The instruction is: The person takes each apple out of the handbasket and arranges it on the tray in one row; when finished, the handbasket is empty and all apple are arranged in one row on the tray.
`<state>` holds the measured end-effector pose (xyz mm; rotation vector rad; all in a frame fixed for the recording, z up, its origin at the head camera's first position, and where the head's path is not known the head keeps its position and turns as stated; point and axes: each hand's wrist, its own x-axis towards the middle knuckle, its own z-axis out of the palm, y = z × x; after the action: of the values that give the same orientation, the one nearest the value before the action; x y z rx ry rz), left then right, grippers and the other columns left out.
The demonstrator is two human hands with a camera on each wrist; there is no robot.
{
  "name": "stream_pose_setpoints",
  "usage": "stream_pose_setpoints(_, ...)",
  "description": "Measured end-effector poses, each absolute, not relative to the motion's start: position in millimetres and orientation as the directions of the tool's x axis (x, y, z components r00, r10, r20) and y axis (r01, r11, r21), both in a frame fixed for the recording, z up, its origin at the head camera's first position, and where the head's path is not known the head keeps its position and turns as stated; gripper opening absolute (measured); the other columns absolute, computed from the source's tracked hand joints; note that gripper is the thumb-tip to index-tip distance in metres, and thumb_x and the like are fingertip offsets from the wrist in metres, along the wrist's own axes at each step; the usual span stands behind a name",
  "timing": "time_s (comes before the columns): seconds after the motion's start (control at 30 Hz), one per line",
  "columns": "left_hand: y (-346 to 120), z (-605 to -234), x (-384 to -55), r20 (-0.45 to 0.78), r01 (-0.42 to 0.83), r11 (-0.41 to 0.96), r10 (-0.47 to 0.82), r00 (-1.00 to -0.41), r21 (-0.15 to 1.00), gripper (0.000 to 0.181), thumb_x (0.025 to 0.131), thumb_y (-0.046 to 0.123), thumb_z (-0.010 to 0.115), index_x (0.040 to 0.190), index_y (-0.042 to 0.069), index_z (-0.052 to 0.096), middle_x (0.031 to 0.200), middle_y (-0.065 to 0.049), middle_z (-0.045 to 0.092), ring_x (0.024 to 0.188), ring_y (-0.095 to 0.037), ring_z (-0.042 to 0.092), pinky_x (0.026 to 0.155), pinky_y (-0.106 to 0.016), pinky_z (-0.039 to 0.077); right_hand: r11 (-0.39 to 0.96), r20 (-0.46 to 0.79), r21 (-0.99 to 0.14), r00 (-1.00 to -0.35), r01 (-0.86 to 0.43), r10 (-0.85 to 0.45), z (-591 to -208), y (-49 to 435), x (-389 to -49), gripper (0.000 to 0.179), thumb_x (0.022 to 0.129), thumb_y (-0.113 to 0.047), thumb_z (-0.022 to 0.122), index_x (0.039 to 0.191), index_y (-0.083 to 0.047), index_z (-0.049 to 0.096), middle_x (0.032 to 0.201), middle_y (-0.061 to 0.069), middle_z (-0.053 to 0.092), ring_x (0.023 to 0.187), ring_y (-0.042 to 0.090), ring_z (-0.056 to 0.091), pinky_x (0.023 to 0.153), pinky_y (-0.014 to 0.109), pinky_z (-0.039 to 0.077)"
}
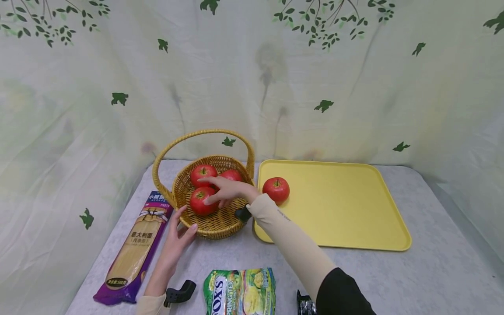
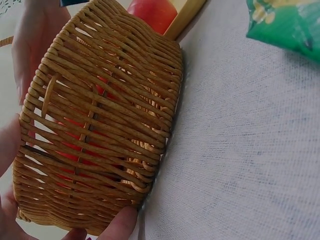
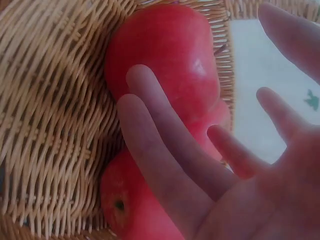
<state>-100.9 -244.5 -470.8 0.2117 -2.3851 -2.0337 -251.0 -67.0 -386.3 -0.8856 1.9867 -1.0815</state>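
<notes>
A brown wicker basket (image 1: 212,232) with a tall arched handle holds three red apples (image 1: 203,175). My right hand (image 1: 228,191) reaches into the basket from the right, its fingers spread over the apples. In the right wrist view those fingers (image 3: 160,145) lie long and nearly straight across two apples. My left hand (image 1: 177,240) grips the near left side of the basket. In the left wrist view a finger reaches the rim, and the thumb (image 2: 120,225) presses low on the woven wall (image 2: 100,125).
A fourth apple (image 1: 276,190) sits on the left part of a yellow tray (image 1: 338,205), right of the basket. A purple pasta packet (image 1: 135,240) lies at the left. In front lies a green and yellow bag (image 1: 240,291), with a dark object (image 1: 305,304) at the near edge.
</notes>
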Motion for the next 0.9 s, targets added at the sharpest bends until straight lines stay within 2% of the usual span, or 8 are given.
stream_pose_setpoints(0.2,-245.4,-471.3,-100.3,-0.078,-0.092,0.151,-0.097,-0.992,0.984,0.066,0.100,0.020,0.052,0.153,0.025,0.013,0.157,-0.011,-0.004,0.137,-0.047,0.016,0.101,-0.058,0.032,0.511,-0.343,-0.837,-0.539,-0.196,-0.769,-389.0,-81.1,-251.0,0.071,0.090,-0.021,0.068,0.150,-0.023,0.030,0.146,0.009,0.028,0.090,0.044,0.063,0.081,0.047,0.053)
stream_pose_setpoints(0.3,-245.1,-471.0,-99.9,-0.071,-0.085,0.154,-0.099,-0.993,0.984,0.066,0.100,0.020,0.053,0.153,0.025,0.014,0.157,-0.011,-0.004,0.137,-0.047,0.016,0.101,-0.058,0.032,0.546,-0.367,-0.814,-0.550,-0.201,-0.750,-389.9,-85.4,-250.4,0.069,0.090,-0.023,0.067,0.149,-0.024,0.032,0.147,0.011,0.024,0.090,0.043,0.063,0.080,0.046,0.053)
stream_pose_setpoints(0.43,-245.0,-470.2,-99.8,-0.074,-0.090,0.158,-0.100,-0.992,0.983,0.065,0.100,0.021,0.052,0.152,0.026,0.014,0.157,-0.010,-0.003,0.137,-0.047,0.016,0.101,-0.059,0.032,0.585,-0.370,-0.771,-0.572,-0.250,-0.732,-391.6,-88.8,-249.3,0.061,0.090,-0.025,0.067,0.144,-0.024,0.039,0.147,0.013,0.019,0.090,0.037,0.063,0.078,0.040,0.054)
stream_pose_setpoints(0.57,-245.2,-470.1,-100.1,-0.087,-0.102,0.160,-0.101,-0.991,0.982,0.065,0.100,0.022,0.052,0.152,0.026,0.014,0.158,-0.009,-0.004,0.137,-0.047,0.015,0.101,-0.060,0.032,0.595,-0.349,-0.745,-0.584,-0.301,-0.733,-393.8,-91.1,-248.0,0.054,0.089,-0.023,0.068,0.137,-0.023,0.044,0.141,0.012,0.026,0.097,0.027,0.056,0.074,0.034,0.055)
stream_pose_setpoints(0.63,-245.5,-470.3,-100.1,-0.091,-0.107,0.162,-0.102,-0.991,0.981,0.066,0.100,0.023,0.052,0.153,0.026,0.013,0.158,-0.009,-0.005,0.137,-0.048,0.014,0.101,-0.061,0.031,0.600,-0.344,-0.731,-0.584,-0.324,-0.735,-394.9,-92.5,-247.7,0.056,0.089,-0.023,0.068,0.139,-0.024,0.042,0.139,0.011,0.030,0.105,0.024,0.049,0.076,0.033,0.054)
stream_pose_setpoints(0.77,-245.8,-471.1,-99.9,-0.089,-0.106,0.170,-0.105,-0.991,0.980,0.065,0.100,0.024,0.052,0.152,0.027,0.014,0.158,-0.009,-0.004,0.138,-0.047,0.014,0.101,-0.061,0.031,0.626,-0.356,-0.689,-0.582,-0.365,-0.731,-397.1,-94.9,-247.2,0.064,0.089,-0.026,0.068,0.145,-0.029,0.038,0.141,0.011,0.035,0.121,0.024,0.037,0.092,0.038,0.046)
stream_pose_setpoints(0.9,-245.7,-471.8,-99.2,-0.083,-0.101,0.175,-0.108,-0.991,0.979,0.064,0.100,0.025,0.053,0.152,0.026,0.015,0.158,-0.009,-0.003,0.138,-0.047,0.015,0.100,-0.061,0.032,0.628,-0.359,-0.686,-0.580,-0.366,-0.731,-399.7,-95.9,-246.7,0.065,0.087,-0.027,0.070,0.144,-0.030,0.039,0.139,0.010,0.040,0.121,0.024,0.037,0.094,0.040,0.043)
